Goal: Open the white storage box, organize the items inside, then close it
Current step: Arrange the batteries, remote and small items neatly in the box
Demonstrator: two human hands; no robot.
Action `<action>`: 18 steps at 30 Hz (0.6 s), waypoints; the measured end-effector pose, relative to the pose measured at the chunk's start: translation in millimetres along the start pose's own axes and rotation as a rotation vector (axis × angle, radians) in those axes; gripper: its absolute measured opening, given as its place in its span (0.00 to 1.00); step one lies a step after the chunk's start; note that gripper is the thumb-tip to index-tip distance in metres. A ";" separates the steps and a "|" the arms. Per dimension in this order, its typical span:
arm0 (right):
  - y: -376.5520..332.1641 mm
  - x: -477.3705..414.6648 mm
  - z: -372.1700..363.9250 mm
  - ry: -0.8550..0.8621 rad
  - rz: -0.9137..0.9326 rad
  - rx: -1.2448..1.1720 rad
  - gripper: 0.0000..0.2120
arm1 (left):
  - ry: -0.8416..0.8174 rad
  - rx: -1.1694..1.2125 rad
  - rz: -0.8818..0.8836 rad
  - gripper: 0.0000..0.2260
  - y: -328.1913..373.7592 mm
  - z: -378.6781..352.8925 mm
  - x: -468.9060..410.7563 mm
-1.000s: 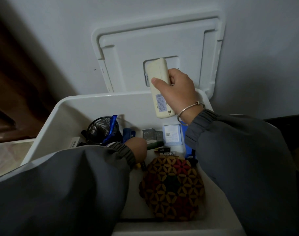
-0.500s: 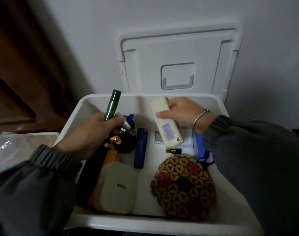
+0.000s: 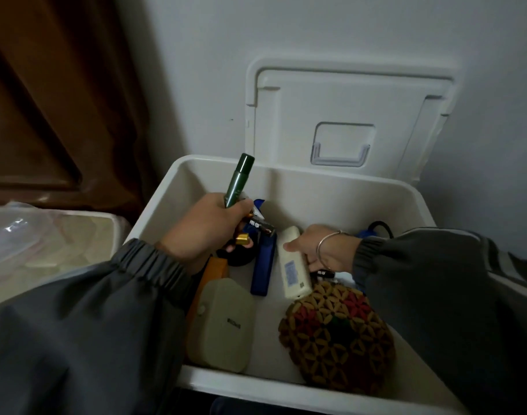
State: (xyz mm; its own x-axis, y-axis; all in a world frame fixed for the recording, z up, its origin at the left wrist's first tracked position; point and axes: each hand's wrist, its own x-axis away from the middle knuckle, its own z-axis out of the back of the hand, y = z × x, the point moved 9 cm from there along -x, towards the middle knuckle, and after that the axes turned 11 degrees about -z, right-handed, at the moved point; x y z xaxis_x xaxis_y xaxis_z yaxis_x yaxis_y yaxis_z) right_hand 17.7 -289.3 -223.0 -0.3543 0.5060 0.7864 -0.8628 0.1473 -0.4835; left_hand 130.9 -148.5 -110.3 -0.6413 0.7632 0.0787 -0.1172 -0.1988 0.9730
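The white storage box [image 3: 304, 187] stands open, its lid [image 3: 343, 115] leaning upright against the wall behind. My left hand [image 3: 205, 232] is over the box's left side, holding a dark green tube [image 3: 238, 181] upright together with a battery [image 3: 260, 227] and a small gold piece [image 3: 242, 239]. My right hand [image 3: 322, 250] reaches into the middle of the box and holds a cream remote-like device [image 3: 292, 265], its lower end down near a round woven patterned mat [image 3: 337, 333].
On the box floor lie a blue flat case [image 3: 263, 268], a cream oval case [image 3: 223, 327] over an orange item [image 3: 214, 271], and a blue object [image 3: 368, 233] behind my right wrist. A clear-lidded bin [image 3: 46, 238] sits to the left; brown curtain behind.
My left hand came up out of the box holding the green tube and battery. My right hand lowered the cream device from in front of the lid down into the box.
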 end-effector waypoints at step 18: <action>-40.9 -1.8 17.8 0.533 0.509 0.965 0.14 | -0.010 0.000 -0.017 0.11 1.8 0.5 -0.5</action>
State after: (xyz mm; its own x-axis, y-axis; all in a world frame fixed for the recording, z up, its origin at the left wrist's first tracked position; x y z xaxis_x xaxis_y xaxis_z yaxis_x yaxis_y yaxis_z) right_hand 47.2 -311.4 -197.8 -0.7338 0.6417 0.2233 -0.6628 -0.7483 -0.0276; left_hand 131.4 -149.0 -108.5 -0.6315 0.7727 0.0645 -0.1282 -0.1862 0.9741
